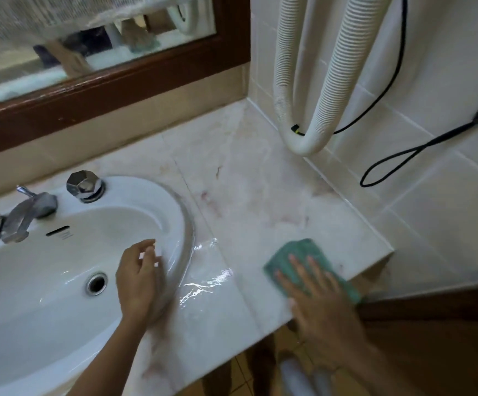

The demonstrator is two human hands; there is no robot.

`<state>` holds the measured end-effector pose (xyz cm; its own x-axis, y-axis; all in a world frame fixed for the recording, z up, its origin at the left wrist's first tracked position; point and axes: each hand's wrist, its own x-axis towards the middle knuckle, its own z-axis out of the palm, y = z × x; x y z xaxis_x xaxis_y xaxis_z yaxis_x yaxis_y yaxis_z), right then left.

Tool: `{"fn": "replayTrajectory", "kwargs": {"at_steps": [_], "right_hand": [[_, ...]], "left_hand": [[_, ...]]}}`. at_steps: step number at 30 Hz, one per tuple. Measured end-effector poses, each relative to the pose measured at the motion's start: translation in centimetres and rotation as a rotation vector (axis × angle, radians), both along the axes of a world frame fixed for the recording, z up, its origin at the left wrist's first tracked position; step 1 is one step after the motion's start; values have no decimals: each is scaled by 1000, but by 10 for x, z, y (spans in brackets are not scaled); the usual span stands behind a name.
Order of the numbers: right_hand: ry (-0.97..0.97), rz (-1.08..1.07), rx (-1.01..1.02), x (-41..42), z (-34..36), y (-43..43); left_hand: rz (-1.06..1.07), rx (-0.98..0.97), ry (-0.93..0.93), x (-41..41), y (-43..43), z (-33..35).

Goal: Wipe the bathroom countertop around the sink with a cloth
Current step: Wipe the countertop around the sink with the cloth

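The only marking is a faint print under the overflow slot (57,230) of the sink (146,192), too small to read.

The green cloth (297,252) lies flat on the pale marble desk (260,195) at its near right corner, well to the right of the sink, and its near end reaches over the desk's front edge. The right grip (320,298) lies on top of the cloth, palm down, with its fingers straight and spread. It presses the cloth rather than closing round it, and the cloth's far end shows beyond the fingertips.

The left grip (139,277) rests at the sink's right rim with its fingers loosely bent over the basin. It has hold of nothing, and its fingertips are blurred.

The white basin shows its drain hole (97,283) and a wet sheen. A wet patch (203,281) gleams on the desk just right of the rim.

A chrome tap (22,217) and a faceted knob (85,185) stand at the sink's far side. A ribbed white hose (303,81) loops down the tiled wall at the far right, with a black cable (403,158) beside it.
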<state>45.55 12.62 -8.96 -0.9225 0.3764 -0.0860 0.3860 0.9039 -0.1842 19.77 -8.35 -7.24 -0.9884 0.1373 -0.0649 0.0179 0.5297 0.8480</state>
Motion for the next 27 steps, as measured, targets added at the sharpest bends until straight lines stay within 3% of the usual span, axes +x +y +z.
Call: {"fn": "replayTrajectory", "kwargs": {"at_steps": [4, 8, 10, 13, 16, 18, 21, 27], "right_hand": [[-127, -308, -8, -5, -1, 96], [-107, -528, -64, -76, 3, 75], [-59, -429, -81, -94, 3, 25], [19, -78, -94, -82, 5, -54], [-25, 197, -96, -42, 6, -51], [-41, 196, -58, -35, 1, -14], [-103, 27, -57, -71, 3, 27], [-66, -152, -119, -155, 4, -38]], "left_hand": [[-50, -84, 19, 7, 8, 2], [-21, -58, 29, 9, 5, 0], [60, -10, 7, 16, 3, 3], [93, -14, 96, 48, -9, 14], [78, -103, 199, 81, -47, 12], [162, -169, 226, 96, -84, 8], [326, -295, 210, 113, -143, 4], [582, -552, 48, 132, -204, 0]]}}
